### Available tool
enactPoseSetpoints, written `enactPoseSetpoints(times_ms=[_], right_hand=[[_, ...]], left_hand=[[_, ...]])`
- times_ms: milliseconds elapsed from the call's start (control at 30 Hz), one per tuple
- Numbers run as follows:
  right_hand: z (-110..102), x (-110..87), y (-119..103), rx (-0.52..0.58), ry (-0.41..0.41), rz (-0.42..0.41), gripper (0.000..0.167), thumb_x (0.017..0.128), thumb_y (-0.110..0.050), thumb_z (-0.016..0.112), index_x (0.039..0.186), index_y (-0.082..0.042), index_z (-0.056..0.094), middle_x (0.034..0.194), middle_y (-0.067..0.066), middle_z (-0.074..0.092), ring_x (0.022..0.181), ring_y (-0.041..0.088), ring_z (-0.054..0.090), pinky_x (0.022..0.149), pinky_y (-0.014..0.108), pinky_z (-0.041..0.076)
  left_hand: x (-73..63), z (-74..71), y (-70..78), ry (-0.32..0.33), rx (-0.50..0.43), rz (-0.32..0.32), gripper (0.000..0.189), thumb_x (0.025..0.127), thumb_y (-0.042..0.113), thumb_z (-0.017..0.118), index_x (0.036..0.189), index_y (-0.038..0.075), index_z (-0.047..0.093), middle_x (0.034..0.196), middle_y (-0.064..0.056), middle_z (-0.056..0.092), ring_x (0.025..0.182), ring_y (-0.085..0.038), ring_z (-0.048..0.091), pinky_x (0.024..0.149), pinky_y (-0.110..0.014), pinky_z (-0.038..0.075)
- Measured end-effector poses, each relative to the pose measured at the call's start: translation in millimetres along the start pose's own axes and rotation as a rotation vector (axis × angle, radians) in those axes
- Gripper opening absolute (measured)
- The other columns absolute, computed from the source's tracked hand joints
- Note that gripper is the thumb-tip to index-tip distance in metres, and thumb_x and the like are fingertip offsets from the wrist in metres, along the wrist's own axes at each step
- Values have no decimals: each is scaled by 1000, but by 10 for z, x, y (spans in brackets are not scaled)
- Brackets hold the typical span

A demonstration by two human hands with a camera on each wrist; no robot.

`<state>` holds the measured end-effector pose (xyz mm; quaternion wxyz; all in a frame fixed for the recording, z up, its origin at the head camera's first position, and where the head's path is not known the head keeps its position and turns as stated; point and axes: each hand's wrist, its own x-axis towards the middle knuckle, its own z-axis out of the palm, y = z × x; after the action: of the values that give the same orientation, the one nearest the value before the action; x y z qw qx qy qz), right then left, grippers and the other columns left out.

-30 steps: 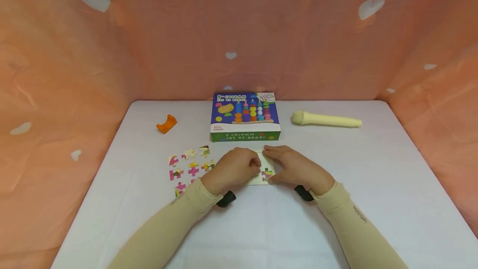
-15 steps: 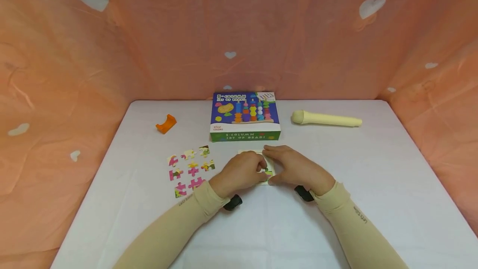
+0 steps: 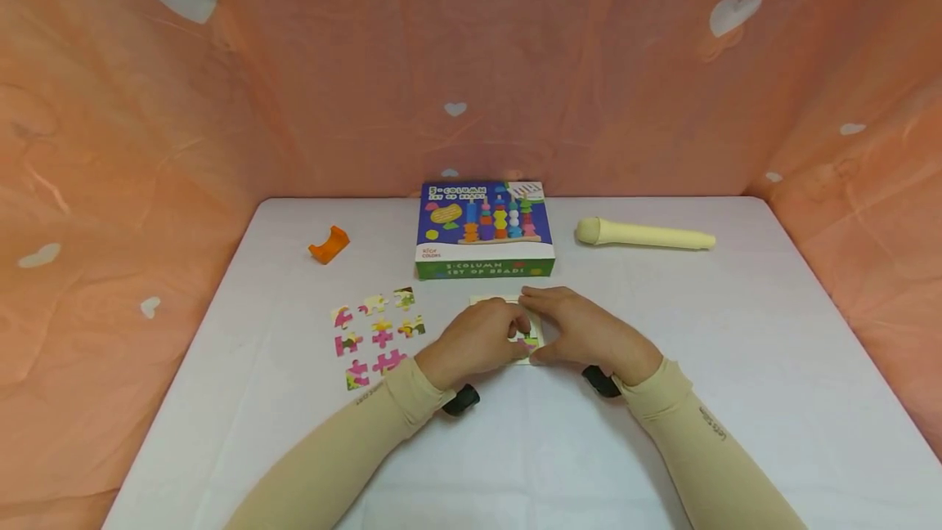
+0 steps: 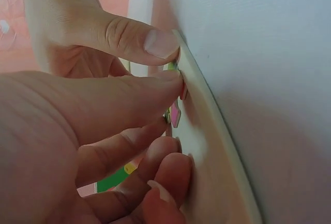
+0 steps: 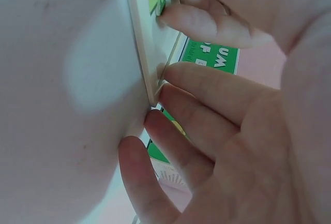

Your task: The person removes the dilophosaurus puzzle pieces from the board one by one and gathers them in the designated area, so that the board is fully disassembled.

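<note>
A small pale puzzle board (image 3: 536, 320) lies on the table in front of a box, mostly hidden by the two hands. Over it my left hand (image 3: 474, 339) pinches a small pink puzzle piece (image 4: 175, 115) between thumb and index finger; the other fingertips touch the board. A green-and-pink piece (image 3: 531, 343) lies in the board's near right corner. My right hand (image 3: 592, 334) spans the board's right side, its thumb at the near corner and its fairly straight fingers touching the far edge.
Several loose puzzle pieces (image 3: 381, 338) lie in rows left of the board. Behind it stands the bead-set box (image 3: 484, 227). An orange curved block (image 3: 329, 244) is at the back left, and a pale yellow stick with a rounded head (image 3: 648, 234) at the back right.
My left hand has moved right over the board, toward its near right corner, and then stayed there. The right hand has kept its place at the board's edge.
</note>
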<state>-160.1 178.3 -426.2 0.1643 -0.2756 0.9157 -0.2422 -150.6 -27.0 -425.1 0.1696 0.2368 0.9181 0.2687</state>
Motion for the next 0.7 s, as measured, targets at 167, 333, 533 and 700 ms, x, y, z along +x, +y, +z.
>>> enactPoseSetpoints(times_ms=[167, 333, 533, 700], right_hand=[[2, -10, 6, 4, 0, 3, 87, 81, -23, 95, 155, 0, 56, 164, 18, 52, 155, 41, 45, 127, 58, 37], [-2, -7, 1, 9, -1, -1, 86, 81, -22, 95, 155, 0, 56, 164, 19, 52, 155, 42, 45, 126, 58, 38], [-12, -6, -10, 11, 2, -7, 85, 81, -21, 94, 154, 0, 57, 165, 19, 51, 155, 42, 45, 126, 58, 38], [-10, -4, -11, 11, 7, -10, 84, 81, -20, 95, 153, -1, 58, 165, 19, 52, 154, 42, 46, 125, 58, 39]], left_hand=[[6, 16, -3, 8, 3, 8, 22, 92, 22, 86, 111, 14, 79, 90, 2, 65, 85, -13, 56, 78, -29, 45], [12, 25, -4, 35, -27, 14, 19, 93, 19, 85, 109, 13, 79, 90, 3, 67, 85, -12, 58, 80, -29, 47], [6, 17, -1, 69, -80, 16, 10, 99, 14, 76, 108, 12, 80, 90, 5, 75, 83, -9, 63, 80, -27, 51], [-5, 6, 10, 76, -89, 25, 13, 102, 13, 72, 112, 11, 80, 94, 3, 77, 83, -9, 64, 77, -26, 51]])
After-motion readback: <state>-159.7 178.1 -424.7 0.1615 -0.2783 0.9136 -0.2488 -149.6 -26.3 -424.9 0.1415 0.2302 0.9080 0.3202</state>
